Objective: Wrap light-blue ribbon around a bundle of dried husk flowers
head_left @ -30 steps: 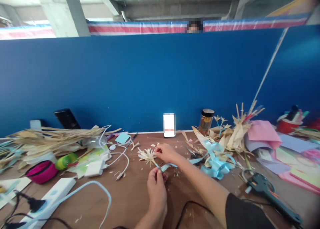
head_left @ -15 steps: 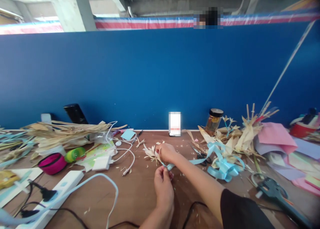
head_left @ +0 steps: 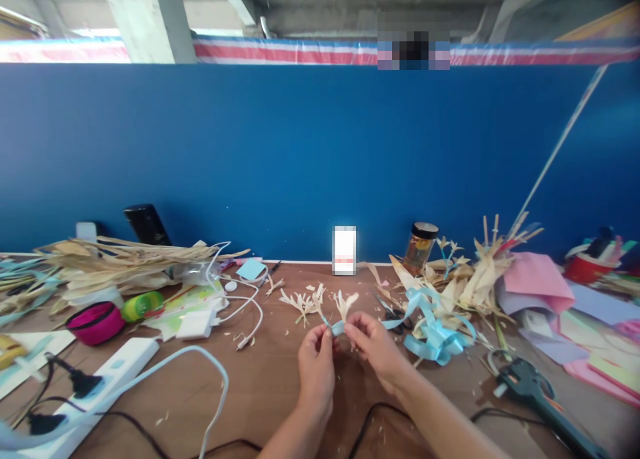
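My left hand (head_left: 316,365) is closed, thumb and fingers pinching a thin stem (head_left: 325,321) wrapped in light blue ribbon. A pale flower of dried husk (head_left: 318,300) tops that stem. Just to the right, my right hand (head_left: 373,342) pinches a second pale husk flower (head_left: 345,304) by its base, close to the stem. The light blue ribbon (head_left: 397,323) runs from between my hands to a loose, curled heap (head_left: 440,342) on the right. More husk petals (head_left: 299,301) lie behind my left hand. My fingertips hide where the second flower meets the stem.
Scissors (head_left: 399,315) lie beside the ribbon heap. A dark glue gun (head_left: 530,382) rests at the right, near coloured paper (head_left: 537,282). Behind stands a lidded jar (head_left: 420,249). On the left are a power strip (head_left: 107,392), cables and dried husks (head_left: 130,265).
My right hand has come back from the flower at the left and now holds a separate husk flower beside the stem. My left hand keeps its pinch. The view has shifted slightly.
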The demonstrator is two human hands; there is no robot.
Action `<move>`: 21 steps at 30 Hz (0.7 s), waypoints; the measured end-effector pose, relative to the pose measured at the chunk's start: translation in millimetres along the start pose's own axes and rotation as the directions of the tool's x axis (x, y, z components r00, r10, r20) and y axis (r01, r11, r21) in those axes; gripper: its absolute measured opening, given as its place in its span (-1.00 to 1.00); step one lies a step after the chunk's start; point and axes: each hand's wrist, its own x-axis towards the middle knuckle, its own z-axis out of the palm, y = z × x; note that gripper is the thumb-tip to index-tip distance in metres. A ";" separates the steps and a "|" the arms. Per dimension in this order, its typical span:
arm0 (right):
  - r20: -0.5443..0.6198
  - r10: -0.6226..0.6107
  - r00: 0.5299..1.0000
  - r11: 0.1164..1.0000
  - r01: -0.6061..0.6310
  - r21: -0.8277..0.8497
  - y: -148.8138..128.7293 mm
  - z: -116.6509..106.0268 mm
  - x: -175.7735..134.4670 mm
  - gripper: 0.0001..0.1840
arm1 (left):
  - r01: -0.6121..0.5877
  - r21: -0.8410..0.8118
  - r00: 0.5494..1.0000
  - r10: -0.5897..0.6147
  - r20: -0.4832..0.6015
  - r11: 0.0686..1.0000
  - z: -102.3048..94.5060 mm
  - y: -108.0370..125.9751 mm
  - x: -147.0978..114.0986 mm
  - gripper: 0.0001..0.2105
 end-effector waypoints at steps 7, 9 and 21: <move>-0.147 -0.245 0.958 0.965 0.227 -0.133 -6.6 -8.0 -19.0 -0.83 | -0.061 0.074 0.998 0.060 0.008 0.995 -2.5 3.6 2.2 -0.80; -0.139 -0.249 0.959 0.963 0.229 -0.142 -7.2 -8.6 -20.3 -0.84 | -0.050 0.057 0.999 0.049 0.016 0.997 -3.4 4.0 3.2 -0.79; -0.187 -0.223 0.957 0.972 0.204 -0.115 -4.0 3.2 -24.2 -0.84 | -0.103 0.126 0.983 0.082 0.162 0.987 7.1 12.5 -11.9 -0.83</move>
